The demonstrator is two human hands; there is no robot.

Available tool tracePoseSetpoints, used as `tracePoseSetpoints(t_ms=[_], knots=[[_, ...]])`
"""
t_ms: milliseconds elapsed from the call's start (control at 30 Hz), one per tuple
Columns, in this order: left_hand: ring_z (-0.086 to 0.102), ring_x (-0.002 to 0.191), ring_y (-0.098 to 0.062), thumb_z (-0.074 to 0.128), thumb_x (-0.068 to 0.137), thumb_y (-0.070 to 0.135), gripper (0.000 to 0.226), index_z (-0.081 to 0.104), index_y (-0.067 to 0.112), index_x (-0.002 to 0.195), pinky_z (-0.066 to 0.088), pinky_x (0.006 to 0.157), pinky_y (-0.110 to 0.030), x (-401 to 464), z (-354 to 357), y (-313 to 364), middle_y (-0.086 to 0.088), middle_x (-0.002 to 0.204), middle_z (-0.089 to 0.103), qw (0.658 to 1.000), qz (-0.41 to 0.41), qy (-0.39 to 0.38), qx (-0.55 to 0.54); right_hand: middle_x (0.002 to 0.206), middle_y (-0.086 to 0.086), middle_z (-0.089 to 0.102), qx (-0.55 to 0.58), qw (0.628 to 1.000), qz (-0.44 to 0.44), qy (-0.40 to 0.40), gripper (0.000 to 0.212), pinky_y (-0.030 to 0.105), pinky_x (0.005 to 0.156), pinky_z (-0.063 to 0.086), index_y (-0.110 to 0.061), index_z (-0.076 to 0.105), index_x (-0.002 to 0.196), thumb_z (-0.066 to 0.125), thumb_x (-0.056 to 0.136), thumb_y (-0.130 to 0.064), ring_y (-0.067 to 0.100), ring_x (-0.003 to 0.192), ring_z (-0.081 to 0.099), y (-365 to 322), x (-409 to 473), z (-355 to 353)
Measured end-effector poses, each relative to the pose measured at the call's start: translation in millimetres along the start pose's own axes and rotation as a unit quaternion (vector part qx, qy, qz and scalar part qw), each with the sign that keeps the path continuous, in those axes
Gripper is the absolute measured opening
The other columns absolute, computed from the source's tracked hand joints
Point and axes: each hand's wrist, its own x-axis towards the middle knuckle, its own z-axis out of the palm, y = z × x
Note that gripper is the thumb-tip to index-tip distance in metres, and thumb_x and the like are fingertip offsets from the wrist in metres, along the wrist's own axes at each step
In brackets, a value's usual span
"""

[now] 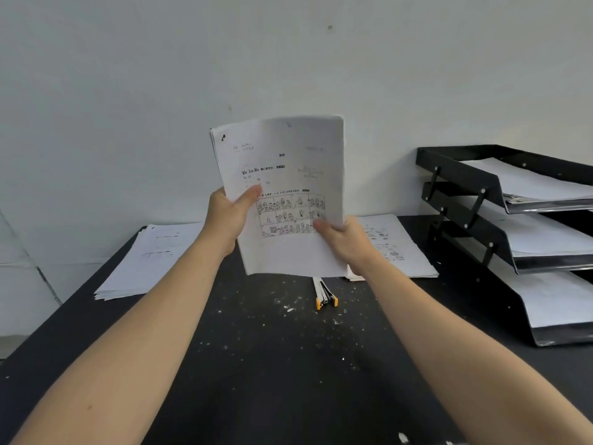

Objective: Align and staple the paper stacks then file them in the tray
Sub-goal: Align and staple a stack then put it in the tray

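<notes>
I hold a printed paper stack [285,162] upright above the black table [263,364], its lower edge close to the tabletop. My left hand [229,216] grips its left edge, thumb on the front page. My right hand [345,239] grips the lower right side, thumb on the comic-strip drawing. A dark mark sits at the stack's top left corner. A yellow and black stapler [324,295] lies on the table just below the stack. The black three-tier tray [487,200] stands at the right, with paper in each tier.
A pile of sheets [150,258] lies at the table's left back corner. Another printed pile [394,248] lies behind my right hand, next to the tray. White specks dot the tabletop. A pale wall [128,91] rises right behind the table.
</notes>
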Motion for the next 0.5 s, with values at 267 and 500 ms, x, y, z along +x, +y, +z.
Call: tracePoseSetpoints(t_ms=[267,500], knots=[[0.064,0.107,-0.009,0.059,0.102,0.026,0.032,0.053,0.020,0.132,0.051,0.086,-0.024,8.1,27.1,-33.6,0.009,0.115,0.065,0.996,-0.059,0.017,0.069,0.104,0.012,0.076,-0.083,0.994,0.016,0.070,0.028,0.044,0.080,0.059,-0.010,0.073,0.114,0.062,0.102,-0.034,0.031,0.088,0.070,9.2,23.2,-23.3],[0.063,0.108,-0.024,0.044,0.092,0.001,0.032,0.065,0.025,0.095,0.053,0.094,-0.038,-30.5,19.1,-97.9,-0.005,0.118,0.067,0.896,-0.172,-0.110,0.394,0.108,0.012,0.075,-0.050,0.988,0.034,0.142,0.020,0.047,0.086,0.059,-0.017,0.069,0.113,0.061,0.103,-0.032,0.036,0.100,0.070,19.2,36.2,-35.5]])
